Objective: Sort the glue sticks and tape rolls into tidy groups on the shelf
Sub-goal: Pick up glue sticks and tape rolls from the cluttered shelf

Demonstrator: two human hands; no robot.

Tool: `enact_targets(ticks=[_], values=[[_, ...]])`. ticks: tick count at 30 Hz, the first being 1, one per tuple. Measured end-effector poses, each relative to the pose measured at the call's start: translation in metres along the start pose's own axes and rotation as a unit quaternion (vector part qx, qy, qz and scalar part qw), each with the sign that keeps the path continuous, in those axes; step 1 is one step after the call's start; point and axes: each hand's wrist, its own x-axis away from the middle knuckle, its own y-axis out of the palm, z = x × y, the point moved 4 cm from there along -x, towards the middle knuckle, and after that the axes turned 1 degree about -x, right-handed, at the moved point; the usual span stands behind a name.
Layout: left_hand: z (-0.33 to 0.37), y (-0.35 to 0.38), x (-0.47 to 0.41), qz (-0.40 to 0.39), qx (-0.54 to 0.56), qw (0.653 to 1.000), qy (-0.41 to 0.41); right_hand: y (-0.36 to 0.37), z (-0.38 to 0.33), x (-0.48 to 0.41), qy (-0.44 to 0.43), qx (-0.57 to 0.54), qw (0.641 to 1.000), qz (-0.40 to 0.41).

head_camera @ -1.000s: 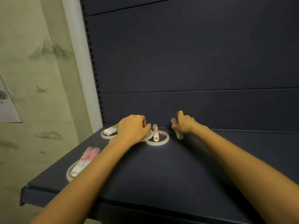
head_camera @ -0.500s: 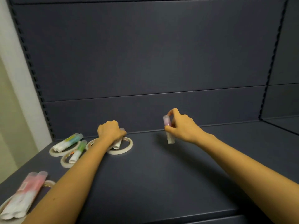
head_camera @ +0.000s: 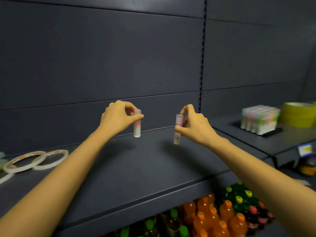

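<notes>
Likely light, rigid and smooth, each glue stick [head_camera: 137, 123] hangs upright, pinched near its cap by both hands [head_camera: 118, 118].

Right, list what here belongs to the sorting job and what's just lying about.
Job: left hand pinching one glue stick; right hand pinching another glue stick; tape rolls lying flat at left; shelf.
Lying about: drink bottles below; yellow rolls and boxed pack on the next shelf; price label.
</notes>
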Motion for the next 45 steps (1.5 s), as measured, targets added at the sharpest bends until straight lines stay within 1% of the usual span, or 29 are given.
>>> enact_targets(ticks=[5,9,16,19,21,26,31,34,38,45], values=[[0.098,0.067,0.014,-0.031,0.032,0.997,0.069,-0.074,0.074,0.033,0.032,0.028,0.999,0.030],[0.166,0.119,0.027,-0.046,0.062,0.991,0.106,-0.130,0.132,0.062,0.039,0.043,0.997,0.059],[0.257,0.194,0.033,-0.058,0.078,0.988,0.119,-0.210,0.214,0.097,0.061,0.078,0.991,0.093],[0.287,0.216,0.029,-0.051,0.080,0.987,0.128,-0.237,0.241,0.106,0.064,0.086,0.988,0.114],[0.303,0.228,0.025,-0.044,0.081,0.987,0.131,-0.250,0.259,0.109,0.068,0.090,0.987,0.111],[0.328,0.253,0.014,-0.036,0.065,0.988,0.136,-0.273,0.298,0.100,0.085,0.087,0.987,0.105],[0.335,0.267,0.000,-0.001,0.048,0.991,0.124,-0.279,0.327,0.067,0.054,0.066,0.990,0.110],[0.335,0.272,-0.006,0.020,0.042,0.991,0.121,-0.273,0.345,0.041,0.039,0.050,0.992,0.108],[0.335,0.275,-0.011,0.050,0.046,0.993,0.098,-0.263,0.365,0.010,0.015,0.024,0.996,0.089],[0.338,0.283,-0.012,0.058,0.008,0.996,0.068,-0.237,0.384,-0.028,-0.012,-0.007,0.998,0.057]])
